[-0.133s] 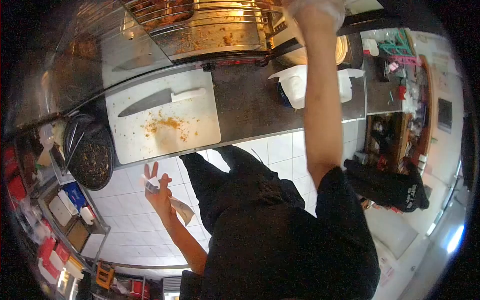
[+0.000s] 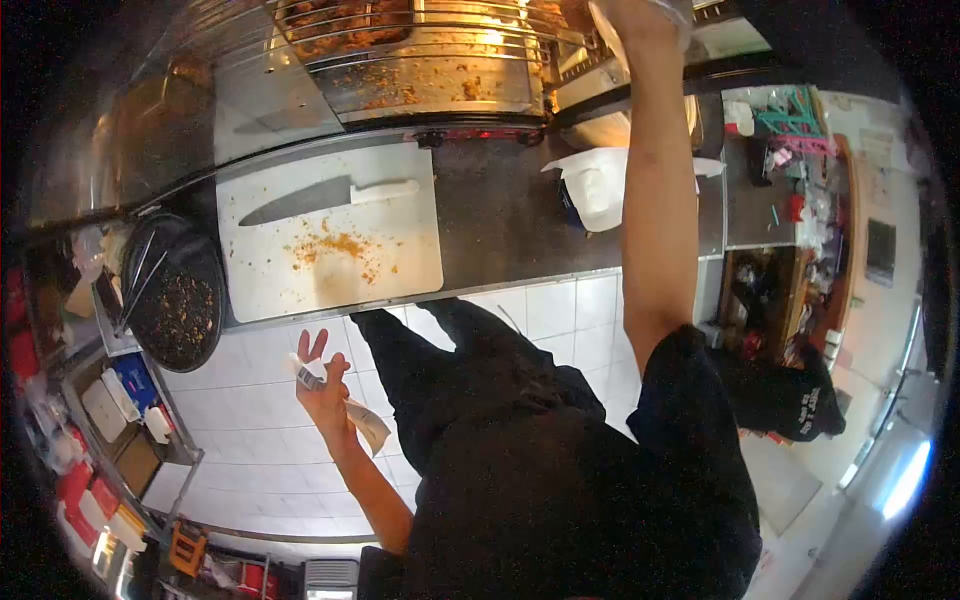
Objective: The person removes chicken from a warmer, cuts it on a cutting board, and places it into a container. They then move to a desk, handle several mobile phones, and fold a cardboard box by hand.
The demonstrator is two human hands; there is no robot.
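Observation:
My left hand (image 2: 325, 385) is held out low over the white tiled floor, with a folded paper slip (image 2: 362, 420) pinched between its fingers. My right arm stretches up across the dark counter (image 2: 500, 220). My right hand (image 2: 640, 18), in what looks like a thin clear glove, is at the top edge beside the metal racks of a heated cabinet (image 2: 430, 60). Its fingers are cut off by the frame, so what it holds is hidden.
A white cutting board (image 2: 400, 265) carries a large knife (image 2: 325, 198) and orange crumbs. A dark round pan (image 2: 175, 300) with tongs sits to its left, and a white container (image 2: 598, 188) stands by my right arm. Cluttered shelves line both sides.
My right arm has shifted slightly to the right and higher. My left hand still holds the slip in nearly the same place.

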